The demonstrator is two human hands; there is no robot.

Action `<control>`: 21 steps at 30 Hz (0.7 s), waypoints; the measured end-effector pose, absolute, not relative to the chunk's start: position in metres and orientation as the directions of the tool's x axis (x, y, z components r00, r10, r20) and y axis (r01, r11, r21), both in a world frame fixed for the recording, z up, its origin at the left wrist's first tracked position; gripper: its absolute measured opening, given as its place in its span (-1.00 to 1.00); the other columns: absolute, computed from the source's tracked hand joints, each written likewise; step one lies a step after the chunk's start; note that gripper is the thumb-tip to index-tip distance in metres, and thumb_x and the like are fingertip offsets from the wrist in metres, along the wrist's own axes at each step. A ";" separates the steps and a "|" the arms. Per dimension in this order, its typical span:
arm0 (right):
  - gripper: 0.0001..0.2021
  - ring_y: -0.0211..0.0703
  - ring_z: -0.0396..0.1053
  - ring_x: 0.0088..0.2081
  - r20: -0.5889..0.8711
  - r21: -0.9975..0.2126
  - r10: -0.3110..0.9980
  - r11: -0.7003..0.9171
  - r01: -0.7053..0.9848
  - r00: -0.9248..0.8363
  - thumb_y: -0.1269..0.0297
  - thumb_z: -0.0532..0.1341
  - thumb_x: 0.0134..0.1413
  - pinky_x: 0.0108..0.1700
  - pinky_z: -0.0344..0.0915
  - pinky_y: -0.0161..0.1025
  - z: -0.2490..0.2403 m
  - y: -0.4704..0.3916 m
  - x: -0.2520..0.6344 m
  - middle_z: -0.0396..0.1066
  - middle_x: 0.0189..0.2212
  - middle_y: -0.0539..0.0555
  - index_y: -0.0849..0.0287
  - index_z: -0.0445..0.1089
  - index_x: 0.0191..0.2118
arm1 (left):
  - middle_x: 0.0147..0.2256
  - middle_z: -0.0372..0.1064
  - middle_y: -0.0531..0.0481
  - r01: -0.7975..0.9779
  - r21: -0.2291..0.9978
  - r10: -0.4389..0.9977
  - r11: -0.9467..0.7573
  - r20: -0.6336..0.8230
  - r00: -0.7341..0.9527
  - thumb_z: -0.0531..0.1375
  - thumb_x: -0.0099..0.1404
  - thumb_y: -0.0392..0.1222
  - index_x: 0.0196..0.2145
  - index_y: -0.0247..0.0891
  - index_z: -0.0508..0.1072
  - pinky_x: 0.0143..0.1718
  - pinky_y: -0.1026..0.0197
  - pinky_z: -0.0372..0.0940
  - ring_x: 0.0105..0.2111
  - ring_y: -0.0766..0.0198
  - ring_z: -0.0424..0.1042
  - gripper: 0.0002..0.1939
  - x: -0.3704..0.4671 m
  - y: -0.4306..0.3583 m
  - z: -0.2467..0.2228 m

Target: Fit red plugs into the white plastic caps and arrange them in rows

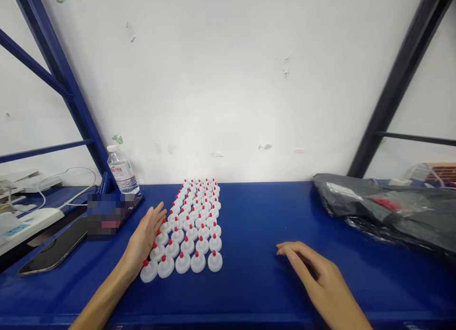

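Observation:
Several white translucent nozzle caps with red tips (pixel 187 244) stand upright in close rows on the blue tabletop (pixel 256 292), from near its front back towards the wall. My left hand (pixel 144 235) is open along the left side of these rows, fingers stretched out and pointing away from me. Its fingers are beside the outer caps; whether they touch cannot be told. To the right of the rows, apart from them, my right hand (pixel 308 270) is over bare tabletop. Its thumb and fingertips come together in a loose pinch, with nothing visible in them.
A water bottle (pixel 123 170) stands at the back left. Nearer are a dark phone (pixel 53 251), a partly blurred dark item (pixel 130 208) and a white power strip (pixel 28 228) with cables. A dark plastic bag (pixel 377 211) lies at right. Blue (pixel 80 116) and dark posts (pixel 388 82) flank the wall.

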State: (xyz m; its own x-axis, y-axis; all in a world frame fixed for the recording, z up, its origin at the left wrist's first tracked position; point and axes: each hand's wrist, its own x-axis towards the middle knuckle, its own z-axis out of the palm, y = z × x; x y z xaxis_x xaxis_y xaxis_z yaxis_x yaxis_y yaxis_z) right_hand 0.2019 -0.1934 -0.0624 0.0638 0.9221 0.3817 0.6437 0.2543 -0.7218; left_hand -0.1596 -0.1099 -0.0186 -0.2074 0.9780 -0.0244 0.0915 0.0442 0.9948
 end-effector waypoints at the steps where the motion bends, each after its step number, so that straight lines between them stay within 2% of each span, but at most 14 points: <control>1: -0.66 -0.04 0.50 -0.04 0.381 -0.722 0.922 0.256 0.642 0.061 -0.02 0.07 0.31 -0.01 0.43 -0.29 -0.062 -0.193 0.202 0.54 -0.07 0.06 0.03 0.52 -0.19 | 0.36 -0.03 -0.27 0.090 0.995 0.978 0.042 -0.023 -0.208 -0.20 0.37 0.29 0.41 -0.30 -0.06 0.34 -0.11 -0.05 0.35 0.00 -0.02 -0.17 -0.161 -0.110 -0.019; 4: -0.66 -0.04 0.51 -0.05 0.381 -0.722 0.923 0.257 0.642 0.059 -0.01 0.07 0.31 -0.02 0.43 -0.29 -0.061 -0.194 0.202 0.55 -0.08 0.07 0.04 0.52 -0.19 | 0.34 0.04 -0.26 0.170 0.985 0.975 0.031 0.008 -0.224 -0.27 0.37 0.28 0.41 -0.32 -0.08 0.33 -0.08 -0.02 0.34 0.03 0.02 -0.16 -0.167 -0.111 -0.022; 7: -0.65 -0.03 0.51 -0.05 0.384 -0.716 0.921 0.258 0.649 0.059 -0.02 0.07 0.31 -0.03 0.44 -0.28 -0.060 -0.193 0.201 0.55 -0.09 0.07 0.04 0.52 -0.19 | 0.35 0.04 -0.07 0.329 0.944 0.967 -0.010 0.093 -0.237 -0.31 0.38 0.29 0.42 -0.10 -0.10 0.34 -0.09 -0.02 0.34 0.07 0.02 -0.22 -0.174 -0.120 -0.031; 10: -0.65 -0.02 0.50 -0.04 0.387 -0.700 0.921 0.263 0.664 0.044 -0.01 0.05 0.32 -0.01 0.44 -0.23 -0.059 -0.193 0.198 0.54 -0.07 0.09 0.05 0.51 -0.19 | 0.38 -0.06 0.07 0.443 0.895 0.956 -0.049 0.170 -0.238 -0.08 0.34 0.31 0.40 0.05 -0.03 0.37 -0.14 -0.19 0.38 0.02 -0.12 -0.25 -0.182 -0.140 -0.042; 12: -0.66 -0.01 0.48 -0.02 0.380 -0.681 0.925 0.268 0.682 0.016 0.00 0.04 0.33 0.02 0.42 -0.19 -0.059 -0.192 0.195 0.53 -0.05 0.09 0.04 0.50 -0.16 | 0.40 -0.10 0.04 0.595 0.801 0.944 -0.075 0.249 -0.217 0.05 0.27 0.31 0.38 0.02 0.04 0.35 -0.21 -0.19 0.38 -0.09 -0.15 -0.20 -0.191 -0.154 -0.049; 14: -0.69 -0.01 0.46 0.01 0.371 -0.653 0.928 0.278 0.704 -0.023 0.01 0.05 0.33 0.07 0.40 -0.15 -0.059 -0.191 0.193 0.51 -0.03 0.07 0.00 0.48 -0.13 | 0.40 -0.10 -0.01 0.755 0.650 0.942 -0.085 0.298 -0.151 0.14 0.20 0.30 0.36 0.01 0.10 0.31 -0.25 -0.05 0.35 -0.19 -0.06 -0.16 -0.204 -0.166 -0.055; 16: -0.72 -0.01 0.44 0.04 0.368 -0.623 0.928 0.288 0.727 -0.053 0.02 0.07 0.33 0.10 0.38 -0.11 -0.060 -0.191 0.191 0.49 -0.01 0.05 -0.03 0.47 -0.12 | 0.38 -0.05 -0.05 0.844 0.528 0.955 -0.099 0.288 -0.068 0.25 0.10 0.28 0.35 0.02 0.13 0.24 -0.23 0.12 0.31 -0.24 0.06 -0.09 -0.219 -0.172 -0.059; 18: -0.74 0.00 0.44 0.04 0.370 -0.601 0.927 0.290 0.745 -0.063 0.02 0.08 0.32 0.10 0.38 -0.09 -0.061 -0.191 0.190 0.49 0.00 0.03 -0.05 0.46 -0.11 | 0.35 0.03 -0.09 0.877 0.465 0.961 -0.122 0.278 -0.014 0.32 0.02 0.25 0.34 -0.01 0.15 0.20 -0.16 0.21 0.28 -0.24 0.13 -0.03 -0.230 -0.172 -0.061; 21: -0.74 0.00 0.44 0.04 0.380 -0.585 0.923 0.287 0.759 -0.056 0.03 0.07 0.33 0.08 0.40 -0.09 -0.061 -0.192 0.191 0.49 0.00 0.02 -0.05 0.46 -0.12 | 0.31 0.11 -0.15 0.885 0.446 0.959 -0.132 0.284 0.000 0.32 0.00 0.27 0.31 -0.11 0.21 0.23 -0.09 0.20 0.26 -0.20 0.17 -0.02 -0.234 -0.168 -0.062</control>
